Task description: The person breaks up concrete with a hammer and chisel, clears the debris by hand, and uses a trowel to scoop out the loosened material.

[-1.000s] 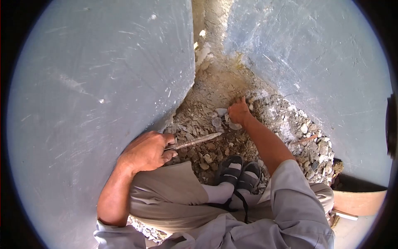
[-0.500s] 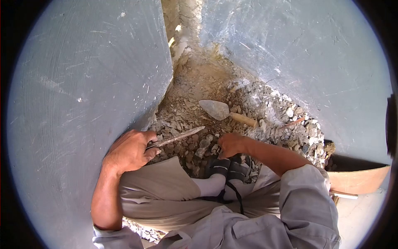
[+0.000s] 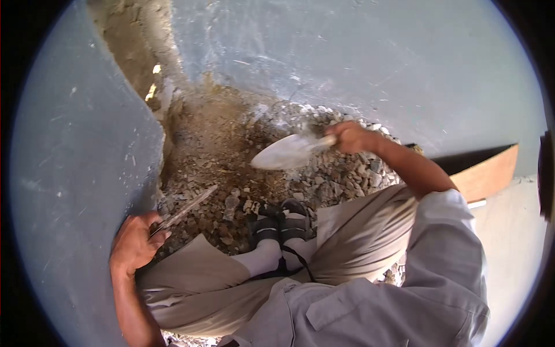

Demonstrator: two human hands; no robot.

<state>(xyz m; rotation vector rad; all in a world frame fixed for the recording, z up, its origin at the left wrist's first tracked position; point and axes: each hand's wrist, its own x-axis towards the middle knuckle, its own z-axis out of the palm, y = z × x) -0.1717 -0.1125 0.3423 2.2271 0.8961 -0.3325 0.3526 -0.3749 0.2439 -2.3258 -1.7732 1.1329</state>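
My right hand [image 3: 352, 137] is closed around the handle of a pointed trowel [image 3: 284, 152], its blade blurred by motion and aimed left over the rubble. In my left hand [image 3: 136, 240] I grip a long, narrow pointed tool, like a chisel [image 3: 188, 209], whose tip slants up and to the right. That hand is beside the left grey wall panel. Broken stones and dirt [image 3: 341, 176] lie beneath both tools.
Grey wall panels [image 3: 381, 63] rise ahead and on the left [image 3: 81, 150], with a broken gap [image 3: 136, 46] between them. A wooden box or board [image 3: 488, 168] stands at the right. My sandalled feet [image 3: 280, 222] are among the stones.
My right hand has moved up from near my feet and picked up the trowel from the rubble. My left hand still holds the chisel-like tool. The view has turned to the right.
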